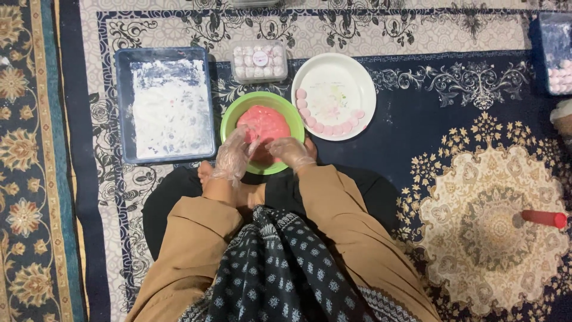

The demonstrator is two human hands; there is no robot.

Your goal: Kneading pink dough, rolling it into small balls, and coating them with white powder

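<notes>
Both gloved hands, left hand (233, 156) and right hand (290, 152), have fingers curled loosely on the soft, sticky-looking pink dough (264, 123) in the green bowl (229, 119) at frame centre; best pinched at its edge.

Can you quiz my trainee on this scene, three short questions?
1. True or false: both hands wear clear gloves.
2. What lies along the white plate's rim? A) pink balls B) spoons C) leaves
3. What sits left of the green bowl?

Key:
1. True: left hand and right hand are gloved, at the pink dough.
2. A: pink balls line the white plate.
3. A floured blue tray, beside the green bowl.
</notes>
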